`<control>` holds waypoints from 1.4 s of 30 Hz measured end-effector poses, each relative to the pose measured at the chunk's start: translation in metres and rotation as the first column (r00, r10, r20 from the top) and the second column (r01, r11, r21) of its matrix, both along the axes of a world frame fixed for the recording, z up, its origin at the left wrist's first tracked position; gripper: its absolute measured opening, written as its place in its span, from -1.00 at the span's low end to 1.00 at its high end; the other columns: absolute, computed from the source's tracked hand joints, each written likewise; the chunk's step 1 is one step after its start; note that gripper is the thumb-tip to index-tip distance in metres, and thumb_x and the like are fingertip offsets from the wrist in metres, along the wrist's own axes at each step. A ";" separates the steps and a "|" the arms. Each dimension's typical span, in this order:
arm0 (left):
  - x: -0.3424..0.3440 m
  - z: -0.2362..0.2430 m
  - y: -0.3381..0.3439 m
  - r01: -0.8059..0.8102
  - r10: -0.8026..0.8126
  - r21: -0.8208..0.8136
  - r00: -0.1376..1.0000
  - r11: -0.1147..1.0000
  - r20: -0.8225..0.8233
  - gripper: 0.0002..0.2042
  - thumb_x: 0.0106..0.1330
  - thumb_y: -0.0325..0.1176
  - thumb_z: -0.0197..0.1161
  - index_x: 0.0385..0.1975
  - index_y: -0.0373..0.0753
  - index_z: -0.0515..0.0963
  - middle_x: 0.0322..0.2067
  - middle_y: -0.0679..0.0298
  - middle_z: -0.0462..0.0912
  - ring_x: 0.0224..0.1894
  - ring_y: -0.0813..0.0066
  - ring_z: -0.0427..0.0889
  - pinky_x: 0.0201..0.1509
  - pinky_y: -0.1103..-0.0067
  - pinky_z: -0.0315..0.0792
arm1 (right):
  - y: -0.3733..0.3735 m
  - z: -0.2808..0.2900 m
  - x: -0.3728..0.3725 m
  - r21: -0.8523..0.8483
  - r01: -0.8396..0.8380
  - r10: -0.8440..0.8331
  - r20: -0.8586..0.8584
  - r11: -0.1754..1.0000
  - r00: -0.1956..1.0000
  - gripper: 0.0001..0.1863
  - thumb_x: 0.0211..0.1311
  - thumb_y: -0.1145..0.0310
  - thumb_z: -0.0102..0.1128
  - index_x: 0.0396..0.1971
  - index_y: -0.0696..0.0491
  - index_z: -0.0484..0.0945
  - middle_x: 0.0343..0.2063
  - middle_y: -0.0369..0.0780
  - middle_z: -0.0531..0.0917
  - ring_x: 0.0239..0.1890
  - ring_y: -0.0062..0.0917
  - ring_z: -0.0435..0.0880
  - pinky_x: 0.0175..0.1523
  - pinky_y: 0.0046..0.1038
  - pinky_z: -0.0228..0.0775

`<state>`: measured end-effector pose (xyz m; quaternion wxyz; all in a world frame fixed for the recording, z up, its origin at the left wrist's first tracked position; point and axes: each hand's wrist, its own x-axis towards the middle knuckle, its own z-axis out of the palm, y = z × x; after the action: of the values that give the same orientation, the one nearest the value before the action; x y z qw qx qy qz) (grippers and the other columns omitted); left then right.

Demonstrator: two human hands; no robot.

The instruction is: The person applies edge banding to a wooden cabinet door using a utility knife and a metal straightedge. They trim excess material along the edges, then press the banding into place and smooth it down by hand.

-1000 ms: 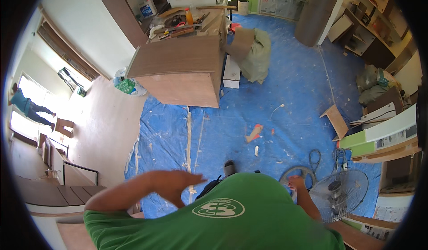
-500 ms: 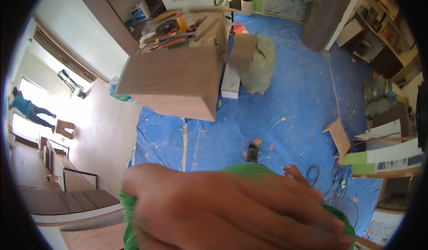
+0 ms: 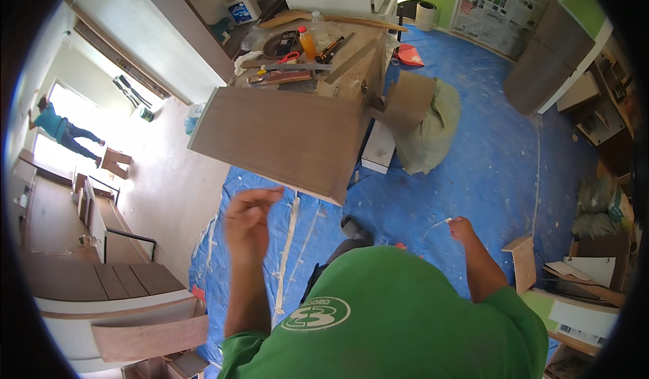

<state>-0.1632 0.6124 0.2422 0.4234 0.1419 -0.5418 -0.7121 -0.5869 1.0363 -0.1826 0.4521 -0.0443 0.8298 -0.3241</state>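
Observation:
My left hand [image 3: 249, 218] is raised in front of my green shirt, its fingers loosely curled and apart, holding nothing. It hovers just below the near edge of a large brown wooden cabinet [image 3: 284, 139] that stands on the blue floor sheet [image 3: 487, 169]. My right hand [image 3: 462, 229] hangs lower on the right above the sheet, curled into a fist with nothing visible in it. Several tools, among them red-handled pliers [image 3: 287, 58] and an orange bottle [image 3: 307, 41], lie on the cabinet's far top.
A stuffed sack [image 3: 429, 132] with a cardboard piece leans beside the cabinet, next to a white box [image 3: 378, 148]. Wood offcuts and boards [image 3: 524, 261] are stacked at the right. Wooden steps [image 3: 88, 244] are at the left, and another person [image 3: 64, 130] stands in the bright doorway.
My left hand, which filled the lower picture close to the camera, has dropped back and to the left. My right hand has come into view on the right.

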 end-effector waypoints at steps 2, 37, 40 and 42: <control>-0.015 -0.093 -0.025 -0.153 0.111 0.173 0.967 0.973 0.229 -0.72 0.41 -0.30 0.18 -0.03 -0.37 0.56 -0.15 0.09 0.71 0.03 0.23 0.66 0.26 0.30 0.43 | 0.000 -0.009 -0.044 0.198 -0.220 0.241 -0.093 0.955 0.966 -0.79 0.29 0.21 0.24 -0.41 0.05 0.59 -0.62 -0.26 0.57 -0.64 -0.46 0.56 -0.53 -0.30 0.41; -0.121 -0.282 0.001 -0.813 0.223 0.242 0.409 0.530 0.885 -0.47 0.56 0.07 -0.04 0.27 -0.25 0.38 0.17 0.08 0.54 0.16 0.09 0.59 0.20 0.15 0.48 | -0.581 0.142 -0.108 -0.271 -0.655 0.706 0.351 0.705 0.615 -0.60 0.41 0.00 0.22 -0.15 0.08 0.54 -0.35 -0.23 0.67 -0.41 -0.55 0.65 -0.34 -0.47 0.54; -0.122 -0.289 0.002 -0.838 0.257 0.360 0.485 0.410 0.836 -0.45 0.56 0.08 -0.05 0.29 -0.26 0.37 0.18 0.08 0.53 0.16 0.10 0.58 0.20 0.15 0.47 | -0.583 0.139 -0.108 -0.305 -0.604 0.673 0.421 0.736 0.608 -0.64 0.38 0.05 0.26 -0.17 0.08 0.56 -0.34 -0.23 0.68 -0.41 -0.54 0.66 -0.35 -0.47 0.55; -0.118 -0.296 0.004 -0.831 0.295 0.463 0.547 0.310 0.784 -0.48 0.56 0.05 -0.02 0.25 -0.26 0.39 0.16 0.09 0.54 0.11 0.10 0.61 0.14 0.19 0.50 | -0.583 0.140 -0.103 -0.336 -0.545 0.639 0.456 0.768 0.619 -0.67 0.37 0.09 0.28 -0.19 0.08 0.58 -0.35 -0.24 0.69 -0.41 -0.53 0.67 -0.35 -0.46 0.55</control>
<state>-0.2816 0.6161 -0.0538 0.3607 0.7115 -0.1573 -0.5821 -0.6895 0.4535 -0.0424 0.7449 -0.2588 0.5734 -0.2221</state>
